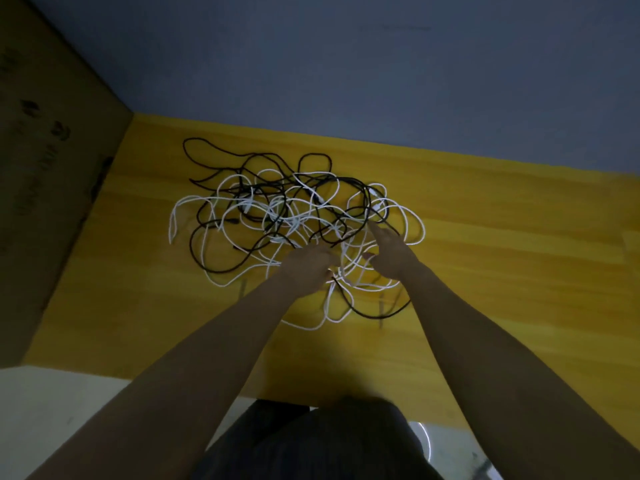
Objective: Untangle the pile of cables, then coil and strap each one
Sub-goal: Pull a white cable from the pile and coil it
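Dim, soft frame; connectors and cable ends hard to pick out. Cable pile (287,216) sits mid-table on the yellow table (502,244), black and white strands interlaced, no coil formed, no strap seen.

Left hand (306,271) is at the pile's near edge, fingers curled down into white strands; looks like it grips a white cable (332,299), but the fingertips are hidden, so not certain. Right hand (391,252) rests on the pile's near-right part, index finger straight and pointing into the loops, other fingers loosely bent; holds nothing I can see.

Bare tabletop to the right and in front of the pile. Brown cardboard box (45,174) stands against the table's left edge, its top cut off; contents not visible. Grey wall (346,64) behind the far edge. Near edge partly hidden by the person's dark clothing (311,441).
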